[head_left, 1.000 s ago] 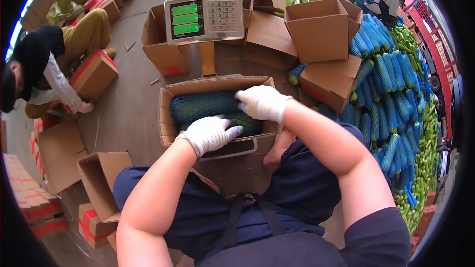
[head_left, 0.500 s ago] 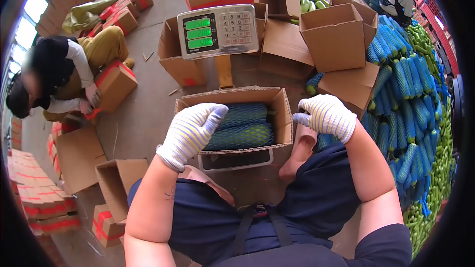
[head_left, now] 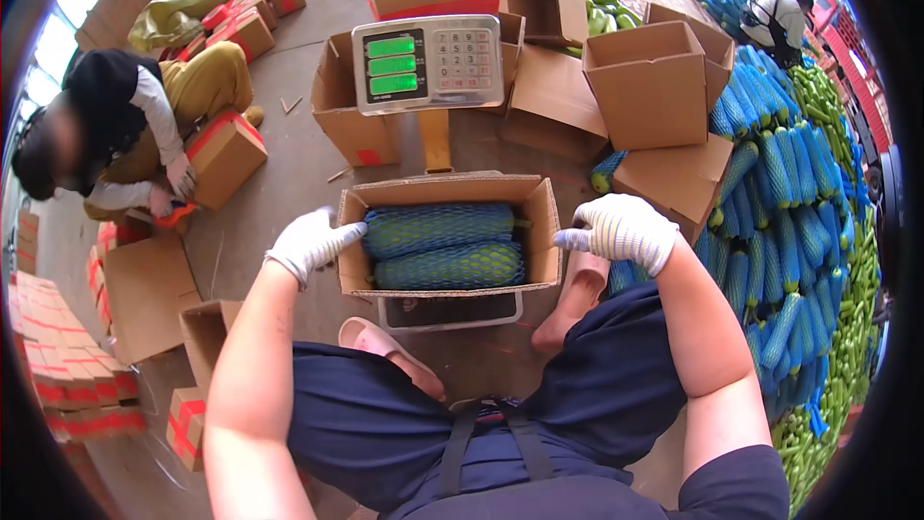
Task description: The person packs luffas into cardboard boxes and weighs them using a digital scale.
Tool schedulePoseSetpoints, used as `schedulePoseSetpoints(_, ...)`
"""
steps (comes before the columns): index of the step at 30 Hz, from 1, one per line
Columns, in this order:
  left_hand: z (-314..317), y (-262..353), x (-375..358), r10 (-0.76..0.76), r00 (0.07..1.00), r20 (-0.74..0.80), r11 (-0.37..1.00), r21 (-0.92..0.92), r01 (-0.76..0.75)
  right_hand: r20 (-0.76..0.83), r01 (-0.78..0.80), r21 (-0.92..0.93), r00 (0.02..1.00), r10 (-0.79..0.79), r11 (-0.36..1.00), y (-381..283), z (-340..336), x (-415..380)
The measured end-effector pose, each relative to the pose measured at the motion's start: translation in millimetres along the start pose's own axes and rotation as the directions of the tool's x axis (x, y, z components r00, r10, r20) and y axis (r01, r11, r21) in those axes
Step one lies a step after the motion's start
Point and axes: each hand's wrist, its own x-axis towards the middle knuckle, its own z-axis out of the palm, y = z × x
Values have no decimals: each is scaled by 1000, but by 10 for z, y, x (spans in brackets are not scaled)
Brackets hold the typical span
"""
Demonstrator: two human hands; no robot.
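An open cardboard box (head_left: 448, 292) stands on the scale platform (head_left: 452, 314) in front of me. Inside it lie green vegetables in blue mesh sleeves (head_left: 448, 263), side by side. My left hand (head_left: 316, 243), in a striped white glove, is at the box's left wall, its thumb reaching over the edge and its fingers apart from the thumb. My right hand (head_left: 626, 231), gloved alike, hovers just outside the right wall. Its fingers are bent and parted from the thumb, which points at the rim. The scale display (head_left: 429, 65) glows green above the box.
Empty cartons (head_left: 645, 87) stand around the scale. Blue-netted vegetables (head_left: 784, 173) are heaped on the right beside loose green ones (head_left: 833, 327). At left a crouching person (head_left: 120, 125) handles a taped box (head_left: 226, 162). Another person (head_left: 778, 19) bends at the far right.
My left hand has moved left from above the vegetables to the box's left wall, uncovering the netted vegetables. My right hand has shifted slightly down and left, to near the right wall.
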Motion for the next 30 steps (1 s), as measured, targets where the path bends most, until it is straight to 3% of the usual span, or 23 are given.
schedulePoseSetpoints(1, -77, 49, -32, -148, 907, 394, 979, -72, 191, 93, -14, 6, 996, 14, 1000, -33, -10, 37)
schedulePoseSetpoints(3, 77, -115, 67, -95, 916, 389, 985, -96, 143, 212, -59, 48, 976, 47, 997, -167, -12, 140)
schedulePoseSetpoints(4, 82, -154, 25, -43, 918, 394, 990, -108, 92, 206, -26, -43, 978, 34, 999, -226, 28, 221)
schedulePoseSetpoints(6, -15, -182, -89, -79, 900, 428, 987, -91, 130, 145, -35, -169, 988, 60, 985, -353, 92, 337)
schedulePoseSetpoints(8, -115, -377, -189, -114, 896, 428, 984, -77, 162, 107, -37, -157, 993, 54, 987, -523, 108, 486)
schedulePoseSetpoints(10, -283, -437, -413, -192, 913, 359, 978, -1, 206, -83, 9, -58, 996, -14, 998, -659, 167, 725)
schedulePoseSetpoints(11, -272, -661, -552, -189, 939, 287, 966, -115, 230, -229, 166, 54, 962, -150, 985, -746, 184, 820)
schedulePoseSetpoints(12, -79, -1205, -580, -156, 956, 250, 898, -367, 243, -316, 297, 177, 920, -232, 938, -880, 143, 853)
schedulePoseSetpoints(14, 50, -1532, -1016, -316, 941, 119, 774, -542, 328, -390, 442, 529, 885, -255, 724, -1159, 124, 929)
schedulePoseSetpoints(15, 222, -1784, -1217, -384, 916, 121, 553, -764, 333, -356, 452, 562, 888, -291, 692, -1297, 58, 871)
schedulePoseSetpoints(16, 400, -2019, -1380, -452, 887, 91, 468, -822, 323, -323, 457, 596, 889, -324, 660, -1398, -32, 758)
schedulePoseSetpoints(17, 549, -2163, -1488, -564, 824, 58, 392, -859, 329, -385, 561, 447, 823, -417, 696, -1448, -78, 675)
schedulePoseSetpoints(18, 770, -2397, -1541, -596, 803, 20, 283, -930, 234, -345, 558, 334, 822, -453, 759, -1479, -97, 613)
schedulePoseSetpoints(20, 787, -2063, -1617, -708, 703, 73, 195, -936, 294, -338, 567, 120, 795, -503, 815, -1437, -20, 510)
schedulePoseSetpoints(21, 986, -2216, -1524, -757, 652, 40, 161, -956, 245, -323, 580, 46, 779, -537, 813, -1387, 28, 472)
schedulePoseSetpoints(22, 1037, -2438, -1498, -808, 579, 106, 26, -976, 214, -247, 560, 22, 806, -538, 828, -1370, -2, 410)
schedulePoseSetpoints(24, 1061, -2810, -1590, -767, 609, 205, -102, -975, 200, -184, 553, -6, 818, -545, 833, -1338, -38, 322)
schedulePoseSetpoints(26, 955, -2669, -1641, -774, 580, 253, -169, -966, 195, -159, 562, 5, 817, -554, 827, -1317, -105, 234)
schedulePoseSetpoints(28, 874, -2553, -1556, -703, 643, 303, -322, -942, 91, -149, 572, 7, 812, -564, 821, -1282, -115, 225)
schedulePoseSetpoints(30, 974, -2701, -1479, -666, 688, 289, -364, -930, 38, -192, 645, 6, 751, -632, 764, -1212, -73, 205)
